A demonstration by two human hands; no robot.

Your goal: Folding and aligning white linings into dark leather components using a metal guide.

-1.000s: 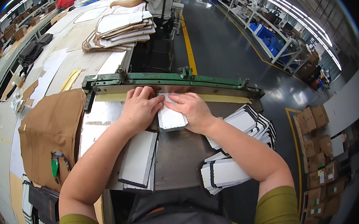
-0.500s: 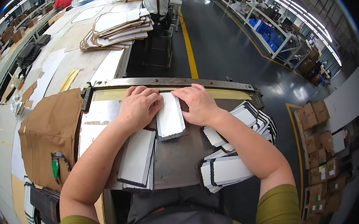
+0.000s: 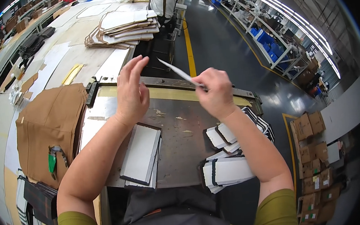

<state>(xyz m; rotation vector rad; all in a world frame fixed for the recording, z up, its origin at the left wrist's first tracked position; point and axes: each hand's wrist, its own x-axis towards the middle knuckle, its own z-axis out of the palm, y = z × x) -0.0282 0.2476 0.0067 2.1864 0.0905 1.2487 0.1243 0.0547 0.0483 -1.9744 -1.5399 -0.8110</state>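
My right hand [image 3: 217, 93] grips one end of a white panel [image 3: 178, 71], raised above the worktop and seen nearly edge-on. My left hand [image 3: 132, 90] is lifted left of the panel, apart from it, with its fingers stretched upward and nothing in them. Below, on the brown metal worktop [image 3: 177, 134], lies a small stack of white, dark-edged panels [image 3: 141, 154] beside my left forearm. Two more piles of such pieces sit under and beside my right forearm: a fanned upper pile [image 3: 216, 137] and a lower pile [image 3: 230, 170], both with black edging.
A metal bar [image 3: 160, 82] runs along the worktop's far edge. Brown fabric [image 3: 48, 128] with a green-handled tool [image 3: 52, 163] lies at the left. Stacked white panels [image 3: 125, 25] stand on the long table, near another person [image 3: 162, 2]. Cardboard boxes [image 3: 315, 165] line the right.
The white panel has come up off the worktop in my right hand and turned edge-on. My left hand has let go of it and risen, fingers straightened.
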